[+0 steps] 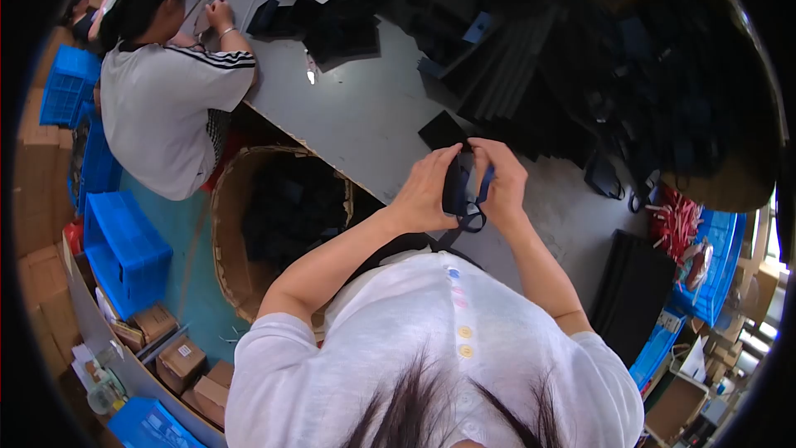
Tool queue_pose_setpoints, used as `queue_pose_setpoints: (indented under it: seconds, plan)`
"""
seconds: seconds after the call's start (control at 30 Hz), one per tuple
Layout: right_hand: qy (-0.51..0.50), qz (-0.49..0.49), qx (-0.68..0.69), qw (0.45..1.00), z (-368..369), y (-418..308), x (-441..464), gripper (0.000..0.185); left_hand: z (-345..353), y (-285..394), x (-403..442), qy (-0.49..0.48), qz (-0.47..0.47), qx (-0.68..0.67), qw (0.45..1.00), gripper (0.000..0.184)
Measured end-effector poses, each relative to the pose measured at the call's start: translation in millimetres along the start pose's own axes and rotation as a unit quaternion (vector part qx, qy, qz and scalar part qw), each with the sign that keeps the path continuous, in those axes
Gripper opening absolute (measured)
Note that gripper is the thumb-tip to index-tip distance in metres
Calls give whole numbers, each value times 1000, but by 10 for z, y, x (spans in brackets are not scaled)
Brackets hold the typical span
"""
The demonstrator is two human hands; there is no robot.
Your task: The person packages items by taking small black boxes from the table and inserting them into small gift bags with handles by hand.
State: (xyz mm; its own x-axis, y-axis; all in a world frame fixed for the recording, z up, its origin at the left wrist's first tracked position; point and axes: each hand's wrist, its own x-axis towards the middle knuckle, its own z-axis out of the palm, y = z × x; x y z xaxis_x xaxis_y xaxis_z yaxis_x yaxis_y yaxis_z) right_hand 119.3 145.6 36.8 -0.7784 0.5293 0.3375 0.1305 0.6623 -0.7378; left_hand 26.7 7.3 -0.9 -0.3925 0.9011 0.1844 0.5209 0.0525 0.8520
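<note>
Just above the table's near edge, my two hands hold a small dark box-like piece (453, 186) with a blue ribbon loop (475, 221) hanging from it. My left hand (425, 189) grips its left side, thumb low and fingertips on the top edge. On the other side, my right hand (503, 181) pinches the top edge and the blue strip along the right. The piece's exact kind is not plain from here. A flat dark piece (442, 130) lies on the table just beyond my fingertips.
Rows of dark flat pieces (518, 75) cover the grey table (323, 116) ahead and right. A carton (228, 241) of dark items stands below left. A co-worker (162, 108) sits at far left near blue crates (124, 249). Red-and-white strips (676, 220) lie at right.
</note>
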Motion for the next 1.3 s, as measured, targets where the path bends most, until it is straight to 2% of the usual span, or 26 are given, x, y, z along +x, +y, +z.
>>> queue_pose_setpoints:
  seconds: [0.07,0.1,0.17,0.2,0.23,0.3,0.33,0.37,0.4,0.43,0.5,0.57,0.63,0.7,0.77,0.83,0.87,0.9,0.97,1.1,1.13,1.17,1.2,1.23,1.27,1.3]
  plan:
    - [145,-45,45,987,65,-61,135,11,-30,-87,-21,10,-19,-81,996,110]
    - [140,-19,135,981,3,-3,156,19,-49,-104,-53,19,-24,-79,996,110]
    - [175,108,189,960,100,9,369,30,-76,-146,-80,92,-13,-217,972,113]
    - [59,192,231,952,122,67,402,37,-53,-242,-76,108,32,-231,967,121]
    - [-42,324,343,881,201,97,381,40,-89,-236,-44,113,33,-231,966,121]
    - [-186,411,443,775,347,334,180,42,-197,-226,75,111,86,-234,962,116]
    - [-189,419,455,763,345,278,205,46,-259,-340,153,117,155,-203,960,115]
    - [-194,427,466,750,330,209,248,49,-439,-496,229,92,152,-80,981,114]
    - [-188,416,460,762,265,139,290,51,-680,-704,307,65,143,44,987,113]
    - [-190,410,455,767,222,146,287,51,-805,-1084,438,124,85,101,984,113]
    - [-98,477,445,751,127,200,237,50,-1110,-1990,739,226,-31,226,947,112]
    - [-49,513,402,757,46,220,187,43,-1599,-2412,1073,202,-179,288,919,114]
    - [-39,491,391,778,-38,157,191,42,-1916,-2558,1333,133,-296,313,893,119]
    - [4,525,388,757,-86,144,176,41,-1954,-2710,1403,141,-311,322,883,119]
    - [40,530,375,760,-95,107,179,40,-1933,-2585,1361,47,-336,314,887,111]
    - [28,528,391,753,-133,211,139,44,-1614,-2245,1035,-39,-193,391,899,94]
    - [10,496,401,770,-123,220,138,44,-1482,-1979,810,-88,-79,406,906,89]
    - [29,529,395,751,-102,183,138,45,-1344,-1760,564,-140,36,409,901,84]
    - [12,535,410,738,-45,221,134,38,-1037,-1869,211,-80,267,361,890,77]
    - [-3,520,427,740,95,271,176,39,-1085,-1832,-89,-142,256,360,886,74]
    - [26,505,374,777,93,323,162,39,-1167,-1748,-118,-115,94,374,916,75]
    - [54,489,319,810,81,363,103,39,-1157,-1685,-162,-90,-70,382,917,77]
    - [62,500,320,802,57,366,41,39,-1021,-1605,-251,-105,-67,379,917,77]
    - [56,467,277,838,41,353,30,38,-853,-1492,-341,80,-174,297,936,82]
    - [48,430,234,871,31,351,17,37,-678,-1389,-406,264,-272,200,904,90]
    - [52,431,238,869,38,394,-26,37,-422,-1334,-401,256,-346,164,887,104]
